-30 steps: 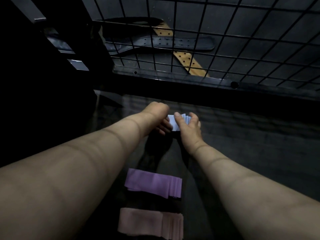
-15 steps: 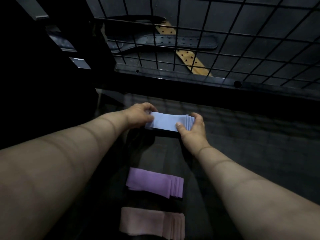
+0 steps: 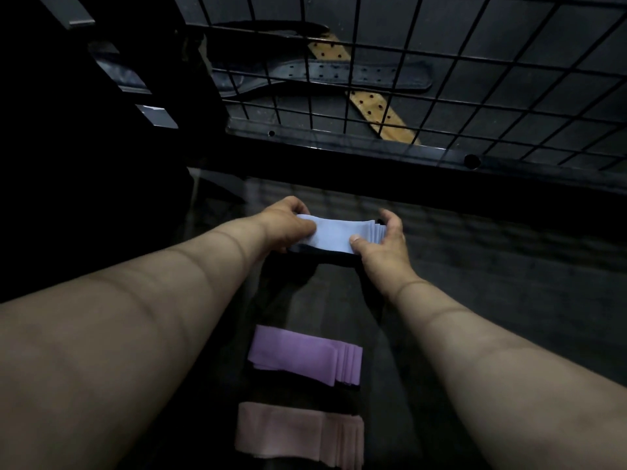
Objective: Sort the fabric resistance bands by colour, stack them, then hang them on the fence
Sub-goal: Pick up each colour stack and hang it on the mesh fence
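Note:
A stack of light blue fabric bands (image 3: 334, 234) lies flat between my hands, low over the dark floor. My left hand (image 3: 285, 225) grips its left end, thumb on top. My right hand (image 3: 381, 240) grips the right end, where the layered edges show. Nearer to me, a purple stack (image 3: 302, 356) lies on the floor. A pink stack (image 3: 295, 434) lies below it, closest to me. The black wire fence (image 3: 407, 79) rises just beyond the blue stack.
Behind the fence lie a black leather belt (image 3: 339, 74) and a tan perforated belt (image 3: 376, 110). A black metal base rail (image 3: 373, 149) runs along the foot of the fence. Dark metal bars (image 3: 156, 113) stand at the far left.
The blue stack was bunched between my close hands. My left hand has drawn away to the left, and the stack now lies spread flat, held at both ends.

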Demonstrator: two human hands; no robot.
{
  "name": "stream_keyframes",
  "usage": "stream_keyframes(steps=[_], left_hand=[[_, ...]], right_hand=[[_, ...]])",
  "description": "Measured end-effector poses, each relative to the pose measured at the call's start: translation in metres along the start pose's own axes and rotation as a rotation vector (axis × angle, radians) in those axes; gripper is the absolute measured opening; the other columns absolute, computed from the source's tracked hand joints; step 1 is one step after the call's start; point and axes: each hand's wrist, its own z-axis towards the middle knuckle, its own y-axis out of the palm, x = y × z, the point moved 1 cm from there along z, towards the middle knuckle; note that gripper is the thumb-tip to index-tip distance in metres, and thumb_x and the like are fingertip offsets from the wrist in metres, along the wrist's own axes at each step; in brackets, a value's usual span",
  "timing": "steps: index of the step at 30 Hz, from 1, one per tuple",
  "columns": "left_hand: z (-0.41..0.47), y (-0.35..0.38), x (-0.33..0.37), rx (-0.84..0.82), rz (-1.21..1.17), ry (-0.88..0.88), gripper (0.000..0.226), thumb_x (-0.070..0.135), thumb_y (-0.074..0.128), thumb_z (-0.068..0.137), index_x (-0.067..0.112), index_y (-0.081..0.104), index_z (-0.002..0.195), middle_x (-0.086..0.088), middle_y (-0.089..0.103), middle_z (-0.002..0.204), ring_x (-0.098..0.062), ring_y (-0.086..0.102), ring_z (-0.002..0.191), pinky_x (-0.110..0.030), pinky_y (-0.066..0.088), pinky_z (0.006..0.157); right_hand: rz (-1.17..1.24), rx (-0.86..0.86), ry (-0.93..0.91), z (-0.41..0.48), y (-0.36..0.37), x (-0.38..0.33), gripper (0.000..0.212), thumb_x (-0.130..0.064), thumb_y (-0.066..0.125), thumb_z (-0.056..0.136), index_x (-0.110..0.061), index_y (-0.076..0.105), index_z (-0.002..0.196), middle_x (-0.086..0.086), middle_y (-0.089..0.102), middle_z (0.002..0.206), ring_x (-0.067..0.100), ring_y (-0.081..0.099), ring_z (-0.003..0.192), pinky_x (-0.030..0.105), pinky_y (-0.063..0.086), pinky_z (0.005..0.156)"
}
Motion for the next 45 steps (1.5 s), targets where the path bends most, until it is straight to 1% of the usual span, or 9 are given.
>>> stream_keyframes(steps=[5,10,14,18,24,27,31,39,45], left_hand=[[-0.008,0.003,0.010,0.062,0.068,0.065,0.013,0.023,0.060,0.084,0.021,0.055,0.096,-0.001,0.059,0.076,-0.018,0.053,0.059,-0.022,0.043,0.049],[-0.022,0.009,0.030,0.059,0.002,0.213,0.020,0.024,0.070,0.079,0.019,0.054,0.090,-0.002,0.063,0.075,-0.021,0.060,0.067,-0.037,0.057,0.061],[-0.044,0.004,0.057,-0.013,-0.083,0.237,0.020,0.020,0.070,0.080,0.017,0.055,0.093,-0.009,0.066,0.082,-0.022,0.063,0.066,-0.040,0.058,0.061],[-0.074,-0.016,0.085,-0.108,-0.030,0.285,0.028,0.021,0.073,0.083,0.015,0.059,0.107,-0.003,0.064,0.080,-0.016,0.063,0.065,-0.030,0.053,0.057],[-0.131,-0.075,0.125,-0.331,0.023,0.364,0.065,0.004,0.085,0.070,0.019,0.052,0.124,-0.013,0.066,0.106,-0.014,0.067,0.086,-0.024,0.058,0.069],[-0.168,-0.098,0.148,-0.253,0.065,0.459,0.058,0.005,0.088,0.067,0.018,0.058,0.114,-0.015,0.069,0.103,-0.015,0.067,0.087,-0.036,0.060,0.080],[-0.232,-0.127,0.181,-0.200,0.016,0.563,0.045,0.003,0.087,0.068,0.019,0.063,0.103,0.007,0.071,0.086,-0.002,0.066,0.076,-0.018,0.053,0.070],[-0.355,-0.164,0.210,-0.228,0.026,0.604,0.046,0.003,0.083,0.074,0.007,0.066,0.117,-0.006,0.075,0.106,-0.019,0.071,0.100,-0.029,0.056,0.083],[-0.424,-0.161,0.212,-0.292,0.071,0.620,0.039,0.002,0.080,0.077,0.003,0.069,0.114,-0.005,0.075,0.101,-0.013,0.071,0.091,-0.020,0.053,0.078]], right_hand=[[-0.485,0.101,-0.329,-0.008,-0.004,-0.018,0.073,-0.040,0.054,0.075,-0.024,0.041,0.145,0.002,0.031,0.152,0.022,0.025,0.142,0.034,0.015,0.115],[-0.811,-0.401,-0.509,-0.008,-0.002,-0.048,0.112,-0.050,0.079,0.067,-0.019,0.018,0.155,0.001,0.036,0.153,0.016,0.029,0.143,0.037,0.012,0.117],[-0.612,-0.291,-0.440,-0.018,-0.020,-0.067,0.064,-0.033,0.079,0.073,-0.026,0.044,0.126,-0.001,0.052,0.128,0.026,0.051,0.118,0.034,0.043,0.096],[-0.545,-0.343,-0.490,-0.037,-0.047,-0.096,0.049,-0.034,0.080,0.073,-0.023,0.048,0.109,-0.004,0.059,0.101,0.017,0.059,0.091,0.028,0.044,0.071],[-0.459,-0.333,-0.551,-0.072,-0.090,-0.165,0.052,-0.034,0.089,0.066,-0.017,0.060,0.106,-0.003,0.065,0.096,0.016,0.063,0.091,0.029,0.052,0.075],[-0.467,-0.342,-0.599,-0.102,-0.113,-0.202,0.051,-0.034,0.088,0.065,-0.016,0.063,0.106,-0.001,0.068,0.097,0.016,0.066,0.092,0.037,0.056,0.080],[-0.422,-0.327,-0.662,-0.152,-0.144,-0.251,0.046,-0.026,0.088,0.065,-0.016,0.065,0.103,0.001,0.070,0.097,0.017,0.069,0.090,0.041,0.059,0.079],[-0.424,-0.372,-0.702,-0.270,-0.192,-0.301,0.053,-0.041,0.092,0.060,-0.027,0.064,0.103,-0.010,0.070,0.092,-0.001,0.067,0.077,0.014,0.049,0.059],[-0.520,-0.420,-0.675,-0.330,-0.223,-0.309,0.050,-0.037,0.088,0.066,-0.025,0.062,0.107,-0.003,0.071,0.099,0.013,0.069,0.089,0.034,0.059,0.078]])
